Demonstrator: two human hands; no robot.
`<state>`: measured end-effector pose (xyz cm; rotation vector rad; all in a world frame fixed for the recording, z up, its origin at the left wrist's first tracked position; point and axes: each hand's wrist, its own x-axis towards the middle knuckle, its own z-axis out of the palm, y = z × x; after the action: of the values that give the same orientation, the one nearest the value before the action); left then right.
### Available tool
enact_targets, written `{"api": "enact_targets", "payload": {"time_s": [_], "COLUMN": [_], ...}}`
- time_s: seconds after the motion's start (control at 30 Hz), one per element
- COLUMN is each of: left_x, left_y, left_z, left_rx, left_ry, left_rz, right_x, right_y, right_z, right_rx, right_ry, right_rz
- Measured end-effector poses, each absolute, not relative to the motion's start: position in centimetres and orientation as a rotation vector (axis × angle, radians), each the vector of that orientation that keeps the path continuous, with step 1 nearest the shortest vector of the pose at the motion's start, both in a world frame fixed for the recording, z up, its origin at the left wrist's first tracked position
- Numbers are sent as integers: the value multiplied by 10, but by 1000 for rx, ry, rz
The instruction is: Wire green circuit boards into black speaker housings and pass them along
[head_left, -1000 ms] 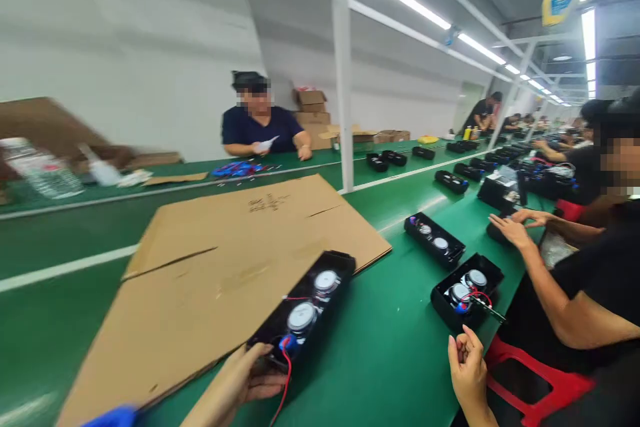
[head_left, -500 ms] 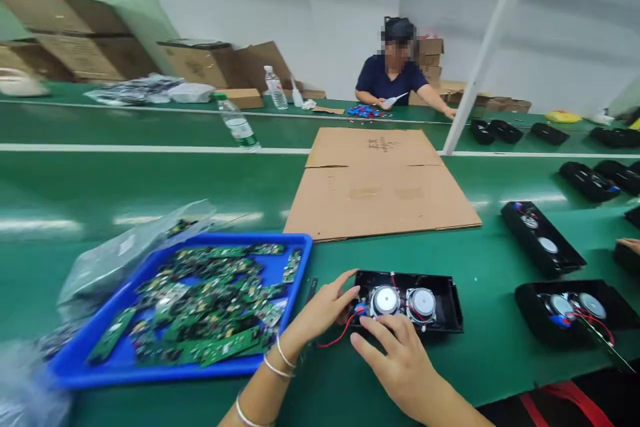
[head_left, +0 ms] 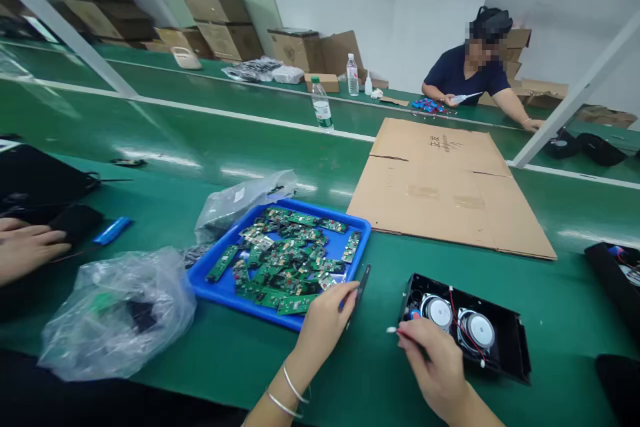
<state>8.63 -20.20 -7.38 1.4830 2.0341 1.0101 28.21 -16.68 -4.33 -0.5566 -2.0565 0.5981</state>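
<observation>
Lying at the left, a clear plastic bag (head_left: 170,287) held something green and something dark, both blurred by its creases. Farther right and back, a grey bag (head_left: 225,210) lay beside a blue tray (head_left: 220,296). Green circuit boards (head_left: 285,257) were heaped loosely in the tray, with bare blue showing near its right end. Right of that, in front of a flat cardboard sheet (head_left: 440,167), a black case (head_left: 510,340) sat slantwise on the green table (head_left: 380,380), open side up, with two round speakers (head_left: 440,313) inside.

The left hand (head_left: 327,313) reached up from the bottom edge, back upward, two bracelets (head_left: 293,383) at its wrist, overlapping the tray's near right corner. Its fingertips were at a thin black tool (head_left: 367,277); whether they had closed on it could not be told. The right hand (head_left: 435,360), fingers bent, pinched a small white plug (head_left: 391,329) just behind its tip, beside the case's left end.
</observation>
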Motion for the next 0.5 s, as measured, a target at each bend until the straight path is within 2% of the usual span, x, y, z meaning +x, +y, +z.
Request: {"api": "enact_targets", "payload": {"time_s": [0.2, 0.5], "left_x": [89, 83], "left_y": [-178, -159], "left_z": [-74, -81], "left_rx": [1981, 2122], "left_ry": [2018, 2169], "left_rz": [693, 351], "right_x": [296, 289], "right_y": [-157, -163], "right_z": [-43, -43], "right_rx": [-827, -949], "right_ry": [-1834, -1670], "right_rz": [884, 904]}}
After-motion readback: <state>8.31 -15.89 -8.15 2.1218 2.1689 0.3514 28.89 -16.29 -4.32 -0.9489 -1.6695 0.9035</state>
